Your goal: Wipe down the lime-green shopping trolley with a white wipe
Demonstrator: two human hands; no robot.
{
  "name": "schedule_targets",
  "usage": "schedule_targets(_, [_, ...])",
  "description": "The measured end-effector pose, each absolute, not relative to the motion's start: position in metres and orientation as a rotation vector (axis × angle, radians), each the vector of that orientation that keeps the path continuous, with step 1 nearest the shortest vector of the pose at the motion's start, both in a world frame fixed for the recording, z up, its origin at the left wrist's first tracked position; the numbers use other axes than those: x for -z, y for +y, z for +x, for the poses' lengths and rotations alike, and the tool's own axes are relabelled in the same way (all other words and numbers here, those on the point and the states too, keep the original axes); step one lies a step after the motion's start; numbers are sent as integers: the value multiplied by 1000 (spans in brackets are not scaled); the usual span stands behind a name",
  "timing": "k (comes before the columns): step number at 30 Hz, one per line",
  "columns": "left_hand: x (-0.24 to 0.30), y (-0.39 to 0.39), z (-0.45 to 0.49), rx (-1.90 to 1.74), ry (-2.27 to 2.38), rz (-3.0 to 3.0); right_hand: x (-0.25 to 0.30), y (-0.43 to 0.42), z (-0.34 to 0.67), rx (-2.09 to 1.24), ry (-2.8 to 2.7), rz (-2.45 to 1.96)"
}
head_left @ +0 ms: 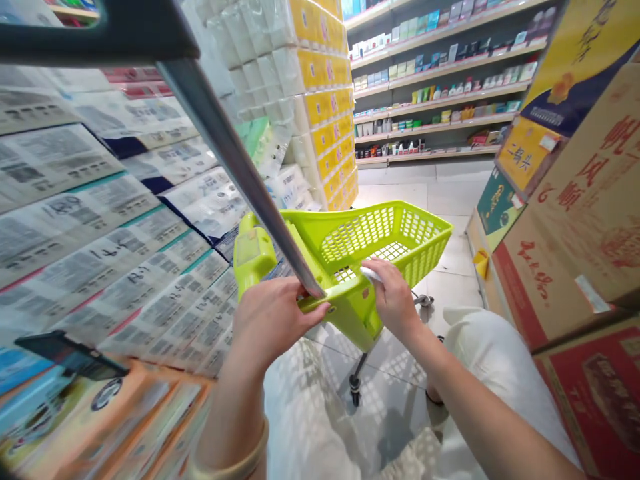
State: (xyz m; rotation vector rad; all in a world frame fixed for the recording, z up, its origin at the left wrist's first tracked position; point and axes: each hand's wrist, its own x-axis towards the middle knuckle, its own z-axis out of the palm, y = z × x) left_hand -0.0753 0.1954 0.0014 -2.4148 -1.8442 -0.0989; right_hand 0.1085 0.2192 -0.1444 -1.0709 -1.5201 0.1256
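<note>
A lime-green plastic shopping cart (420,257) with perforated basket walls stands before me, and nothing shows inside it. A grey metal handle pole (240,160) rises from its near side toward the dark handle grip (125,40) at the upper left. My left hand (275,317) is closed round the cart's near rim at the foot of the pole, thumb along the outside. My right hand (393,293) pinches a small white folded cloth or wipe (371,273) at the same rim, farther right. Its underside is hidden by my fingers.
Stacked white packs (140,253) fill the left, with yellow-sided tissue packs (325,100) behind. A dark flat device (73,353) lies lower left. Cardboard cartons (590,207) line the right side. Product shelves (440,87) stand at the back. My knee (495,360) is close to the cart.
</note>
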Motion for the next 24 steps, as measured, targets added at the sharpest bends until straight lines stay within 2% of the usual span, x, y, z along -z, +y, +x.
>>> schedule_targets(7, [1,200,-76,127,-1803,-2371,127,201,85,-210,-1712,-785])
schedule_targets(13, [3,200,-77,118,-1778,-2386,155,212,101,-130,-1291,-1150])
schedule_targets(19, [5,197,-78,143,-1758,-2387,155,187,74,-119,-1318,-949])
schedule_targets(24, [6,193,-79,161,-1740,-2403,162,194,85,-113,-1113,-1043])
